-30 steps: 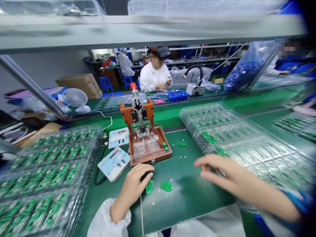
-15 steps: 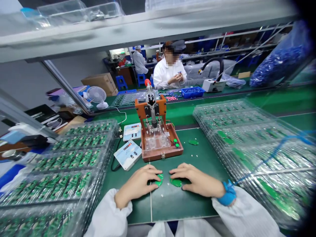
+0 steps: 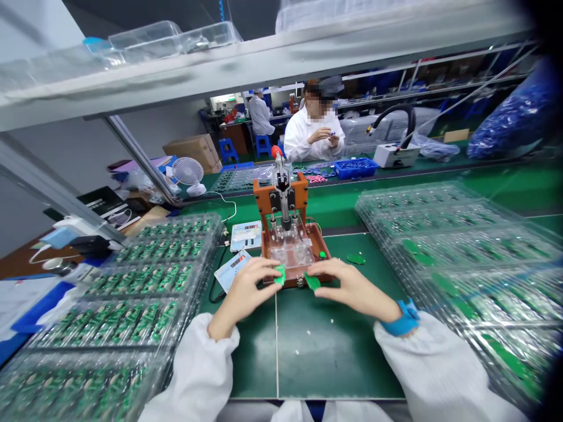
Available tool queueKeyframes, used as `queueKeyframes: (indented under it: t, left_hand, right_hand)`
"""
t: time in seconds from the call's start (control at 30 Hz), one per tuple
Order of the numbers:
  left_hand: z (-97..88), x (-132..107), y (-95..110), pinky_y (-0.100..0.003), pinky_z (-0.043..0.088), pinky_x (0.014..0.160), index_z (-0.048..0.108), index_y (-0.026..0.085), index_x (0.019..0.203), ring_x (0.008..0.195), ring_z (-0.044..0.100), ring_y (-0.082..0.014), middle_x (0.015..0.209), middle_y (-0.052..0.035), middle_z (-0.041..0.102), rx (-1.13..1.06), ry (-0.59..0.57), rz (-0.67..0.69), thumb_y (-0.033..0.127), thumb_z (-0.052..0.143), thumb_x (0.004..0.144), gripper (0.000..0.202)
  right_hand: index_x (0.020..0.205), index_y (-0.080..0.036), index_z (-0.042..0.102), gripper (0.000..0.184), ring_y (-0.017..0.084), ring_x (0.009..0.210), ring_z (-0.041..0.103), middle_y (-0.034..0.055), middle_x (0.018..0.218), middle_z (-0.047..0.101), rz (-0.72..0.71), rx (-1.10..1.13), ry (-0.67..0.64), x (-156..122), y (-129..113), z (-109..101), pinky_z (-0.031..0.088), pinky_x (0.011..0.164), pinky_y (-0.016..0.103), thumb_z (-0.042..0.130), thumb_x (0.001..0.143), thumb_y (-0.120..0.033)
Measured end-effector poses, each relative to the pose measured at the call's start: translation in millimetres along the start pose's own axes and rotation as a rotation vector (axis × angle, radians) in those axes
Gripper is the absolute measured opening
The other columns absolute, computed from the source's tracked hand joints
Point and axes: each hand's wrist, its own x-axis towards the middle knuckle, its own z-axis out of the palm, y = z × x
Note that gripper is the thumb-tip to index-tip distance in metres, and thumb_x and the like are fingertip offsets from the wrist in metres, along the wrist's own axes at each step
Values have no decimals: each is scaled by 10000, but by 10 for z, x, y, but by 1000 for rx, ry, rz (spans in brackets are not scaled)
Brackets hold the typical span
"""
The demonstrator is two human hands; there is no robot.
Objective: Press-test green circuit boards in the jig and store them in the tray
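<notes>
Green, thin, rounded left circuit board [image 3: 280, 275] and right circuit board [image 3: 312, 281], 1 per hand

Your left hand [image 3: 244, 287] and right hand [image 3: 352, 290] are apart, each pinching its board between thumb and fingertips. That edge grip probably spares the faces and leaves them free to turn. You hold both at the front edge of the brown-orange press fixture with clear plastic plates [image 3: 287, 225]; whether they touch it, you cannot tell from here. Its central spot on the dark green worktop [image 3: 325, 363] seems chosen so both hands reach it equally.

Clear plastic trays of green boards [image 3: 194, 287] on your left and glossy clear plastic trays [image 3: 373, 225] on your right flank you, likely to keep reaches short. 1 loose green board [image 3: 356, 258] lies beside the fixture.

Your left piece looks bright green with pale spots; your right is plainer and slanted. Fingers cover part of each, and finer detail is blurred.
</notes>
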Motion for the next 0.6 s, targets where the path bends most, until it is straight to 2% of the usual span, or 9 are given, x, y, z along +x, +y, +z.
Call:
queueKeyframes:
  t: [0.1,0.23,0.4,0.6]
  left_hand:
    - [-17,232,-149,-458,451,1020,753,230,966,1153,587,-274,1157,-67,706,67,83,-22,253,744,847,121]
    - [63,388,-244,-447,468,1005,755,223,949,1119,611,-267,1146,-62,708,85,81,-43,241,758,829,122]
    - [118,400,-246,-456,463,1014,750,223,942,1130,608,-271,1149,-60,703,74,77,-60,230,748,831,110]
    - [125,374,-257,-462,457,1018,733,219,961,1150,589,-268,1179,-67,680,61,59,-20,243,715,858,108]
  right_hand:
    - [1149,-242,689,296,252,1103,617,65,1171,699,-48,-134,152,335,130,14,530,970,422,735,867,-322]
    - [1094,-204,704,303,267,1080,616,78,1113,717,-97,-215,149,628,301,86,514,990,457,802,812,-252]
    - [1089,-201,709,297,271,1104,600,74,1145,708,-151,-229,122,669,339,82,502,1004,462,811,812,-240]
    - [1123,-218,718,265,283,1145,578,68,1186,702,-184,-324,117,595,303,92,489,1023,479,756,875,-303]
